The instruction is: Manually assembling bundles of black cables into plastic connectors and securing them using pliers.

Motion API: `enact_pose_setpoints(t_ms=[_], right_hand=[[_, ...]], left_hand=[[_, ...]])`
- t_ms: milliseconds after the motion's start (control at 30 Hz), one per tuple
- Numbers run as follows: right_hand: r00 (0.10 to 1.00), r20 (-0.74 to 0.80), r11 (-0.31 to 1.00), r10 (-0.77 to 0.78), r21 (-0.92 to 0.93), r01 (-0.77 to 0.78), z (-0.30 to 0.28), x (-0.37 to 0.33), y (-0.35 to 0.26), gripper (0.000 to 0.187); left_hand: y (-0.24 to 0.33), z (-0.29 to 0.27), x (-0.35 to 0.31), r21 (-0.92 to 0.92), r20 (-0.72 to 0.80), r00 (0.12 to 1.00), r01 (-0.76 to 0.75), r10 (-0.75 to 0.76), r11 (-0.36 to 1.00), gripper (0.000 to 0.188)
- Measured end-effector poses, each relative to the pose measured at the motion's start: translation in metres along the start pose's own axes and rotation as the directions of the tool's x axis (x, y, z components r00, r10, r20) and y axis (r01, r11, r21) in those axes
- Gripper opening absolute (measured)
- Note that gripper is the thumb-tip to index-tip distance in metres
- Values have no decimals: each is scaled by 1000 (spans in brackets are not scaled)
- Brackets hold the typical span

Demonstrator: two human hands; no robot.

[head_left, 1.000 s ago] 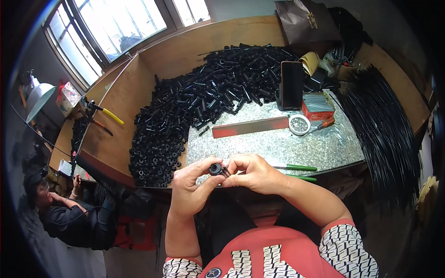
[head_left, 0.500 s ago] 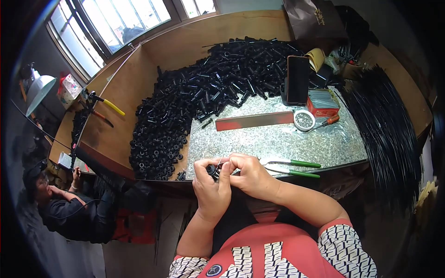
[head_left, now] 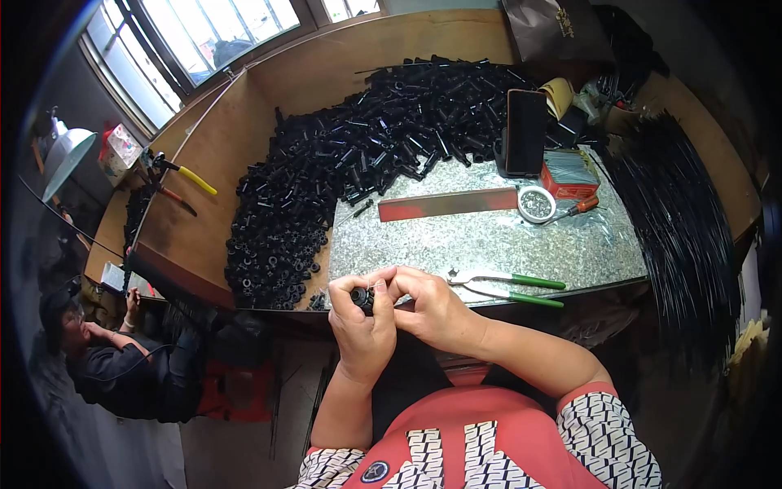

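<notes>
My left hand [head_left: 361, 338] is closed around a small black cylindrical part [head_left: 361, 299], whose round ribbed end shows between thumb and fingers. Pressed up against it, my right hand [head_left: 440, 312] has its fingertips pinched together where the two hands meet. A thin light strand shows by the fingertips, but what the right fingers grip is too small to make out. Pliers with green handles [head_left: 525, 279] lie on the speckled board [head_left: 407, 253], just right of my hands.
A large heap of black tubular parts [head_left: 350, 147] fills the bench's back and left. A flat red-edged bar [head_left: 448, 204], a white dish [head_left: 537, 204], an orange-handled screwdriver [head_left: 582, 204] and a propped phone [head_left: 524, 130] stand beyond. Black rods [head_left: 680, 236] lie right. A person [head_left: 122, 350] sits left.
Both hands have shifted slightly left, still together. The black part's end is turned more into view between the left fingers.
</notes>
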State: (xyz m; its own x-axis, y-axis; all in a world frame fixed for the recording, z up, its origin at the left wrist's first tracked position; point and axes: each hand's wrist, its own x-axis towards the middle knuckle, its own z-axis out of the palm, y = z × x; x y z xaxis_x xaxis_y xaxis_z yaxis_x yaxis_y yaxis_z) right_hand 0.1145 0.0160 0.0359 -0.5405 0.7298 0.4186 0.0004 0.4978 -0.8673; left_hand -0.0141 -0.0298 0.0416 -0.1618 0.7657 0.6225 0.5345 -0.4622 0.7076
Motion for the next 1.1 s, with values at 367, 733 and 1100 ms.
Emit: enact_pose_setpoints(t_ms=[367, 733, 1100], right_hand=[[964, 35, 958, -262, -109, 264, 6, -12, -3, 21], [999, -24, 820, -45, -571, 23, -76, -56, -2, 28], [992, -22, 458, 125, -886, -77, -124, -104, 23, 30]], left_hand=[[-2, -10, 2, -217, 63, 996, 80, -67, 973, 42], [-10, -17, -4, -378, 68, 982, 191, -178, 906, 51], [-6, 5, -11, -481, 73, 974, 224, -216, 847, 54]])
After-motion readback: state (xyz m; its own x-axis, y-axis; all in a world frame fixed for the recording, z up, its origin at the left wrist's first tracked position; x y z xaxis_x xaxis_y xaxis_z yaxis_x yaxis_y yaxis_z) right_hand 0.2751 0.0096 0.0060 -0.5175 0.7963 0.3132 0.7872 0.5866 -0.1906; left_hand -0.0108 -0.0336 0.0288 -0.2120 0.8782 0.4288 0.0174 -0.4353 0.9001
